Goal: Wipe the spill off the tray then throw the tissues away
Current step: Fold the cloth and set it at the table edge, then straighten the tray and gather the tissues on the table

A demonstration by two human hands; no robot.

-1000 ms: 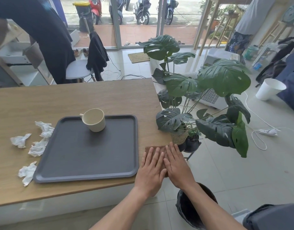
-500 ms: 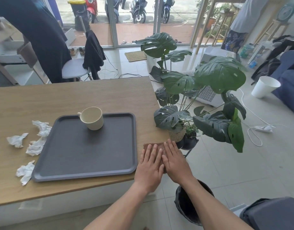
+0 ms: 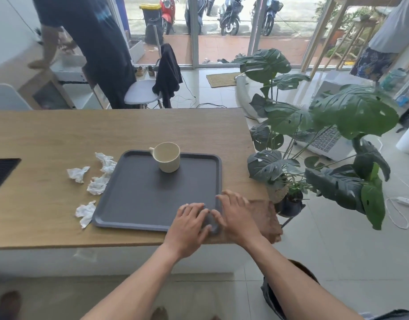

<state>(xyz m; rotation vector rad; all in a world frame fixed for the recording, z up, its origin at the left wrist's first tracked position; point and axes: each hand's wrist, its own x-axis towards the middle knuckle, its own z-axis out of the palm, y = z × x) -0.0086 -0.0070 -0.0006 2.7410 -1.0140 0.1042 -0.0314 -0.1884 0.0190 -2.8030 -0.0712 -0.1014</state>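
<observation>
Hands at the near right corner of the grey tray [image 3: 134, 204]: left hand [image 3: 189, 224] and right hand [image 3: 239, 218] flat, fingers spread, grasping nothing; crumpled tissues [image 3: 98, 184] lie off the tray's left edge, nearer the left hand

Daylit glass doors [image 3: 222, 31] face a white-tiled floor [image 3: 337, 262] and wooden table [image 3: 106, 132].

The near right corner of the tray [image 3: 152, 195] is covered by the blurred left hand [image 3: 189, 224] and right hand [image 3: 239, 218].
</observation>
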